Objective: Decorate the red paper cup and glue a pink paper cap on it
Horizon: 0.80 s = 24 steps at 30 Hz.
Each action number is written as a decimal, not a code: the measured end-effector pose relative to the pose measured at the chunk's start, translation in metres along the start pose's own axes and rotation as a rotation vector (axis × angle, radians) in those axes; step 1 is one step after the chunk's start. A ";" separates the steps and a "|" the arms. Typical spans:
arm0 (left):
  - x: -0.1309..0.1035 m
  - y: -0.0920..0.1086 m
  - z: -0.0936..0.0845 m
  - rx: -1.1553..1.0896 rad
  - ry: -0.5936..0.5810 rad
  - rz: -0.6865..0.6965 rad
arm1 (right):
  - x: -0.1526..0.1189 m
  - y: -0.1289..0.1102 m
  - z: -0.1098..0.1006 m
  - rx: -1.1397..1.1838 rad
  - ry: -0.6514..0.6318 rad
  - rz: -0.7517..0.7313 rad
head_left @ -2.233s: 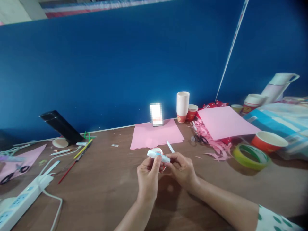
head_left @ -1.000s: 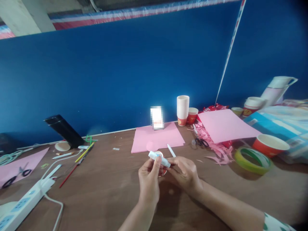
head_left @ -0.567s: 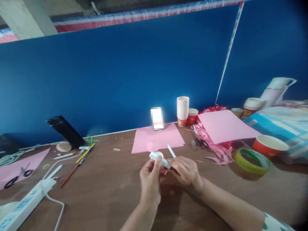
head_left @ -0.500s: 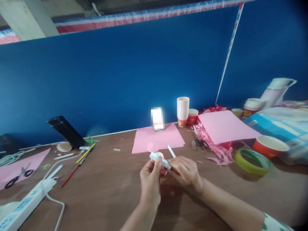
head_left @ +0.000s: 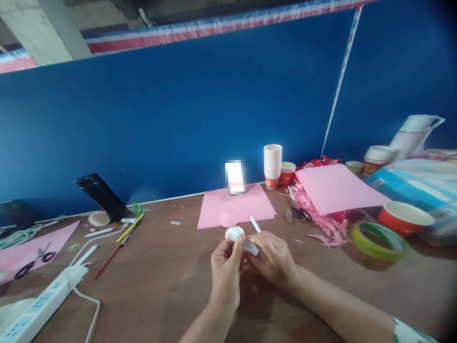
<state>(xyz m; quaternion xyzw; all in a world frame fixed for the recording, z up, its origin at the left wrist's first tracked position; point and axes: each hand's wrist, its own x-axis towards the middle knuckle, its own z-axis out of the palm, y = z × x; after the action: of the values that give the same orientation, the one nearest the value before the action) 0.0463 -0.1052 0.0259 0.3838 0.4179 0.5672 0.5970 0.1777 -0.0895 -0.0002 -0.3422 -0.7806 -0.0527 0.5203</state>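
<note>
My left hand (head_left: 227, 267) is closed, its thumb pressing on a small white tube (head_left: 251, 247) with a clear-looking end that points right. A round white paper cup end (head_left: 234, 233) shows just behind the thumb; how it is held is hidden. My right hand (head_left: 273, 257) is curled beside the tube's right end, its fingertips partly out of sight, so what they grip cannot be made out. A white pen (head_left: 254, 224) sticks out beyond the right knuckles. Past the hands, a pink paper circle (head_left: 228, 219) lies at the edge of stacked pink sheets (head_left: 214, 209).
Right side: stacked paper cups (head_left: 273, 164), shredded pink paper (head_left: 332, 221), black scissors (head_left: 302, 214), a tape roll (head_left: 378, 242), a red cup (head_left: 405, 219) and a jug (head_left: 416, 131). Left side: a power strip (head_left: 46, 297), a black flask (head_left: 103, 196), pencils (head_left: 121, 243) and scissors (head_left: 37, 261).
The tube has turned and shifted down to the right between my hands, uncovering more of the round white cup end. The whole view has slid slightly.
</note>
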 end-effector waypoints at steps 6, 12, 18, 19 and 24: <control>0.000 -0.001 0.002 0.024 0.034 -0.010 | 0.000 0.001 0.002 0.076 0.017 0.059; 0.000 0.001 0.002 0.035 0.037 -0.007 | 0.000 -0.001 0.000 0.052 0.020 0.043; 0.001 0.004 0.003 0.015 0.068 -0.005 | 0.001 -0.005 -0.003 -0.114 -0.013 -0.048; 0.001 0.004 0.004 0.011 0.070 -0.004 | 0.001 -0.006 -0.003 -0.123 -0.014 -0.058; 0.002 0.000 0.004 0.001 0.080 0.006 | 0.001 -0.005 -0.003 -0.067 -0.017 -0.041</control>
<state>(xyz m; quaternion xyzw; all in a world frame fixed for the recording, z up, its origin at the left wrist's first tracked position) 0.0504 -0.1028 0.0269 0.3625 0.4403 0.5838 0.5779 0.1767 -0.0945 0.0034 -0.3438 -0.7896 -0.0866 0.5008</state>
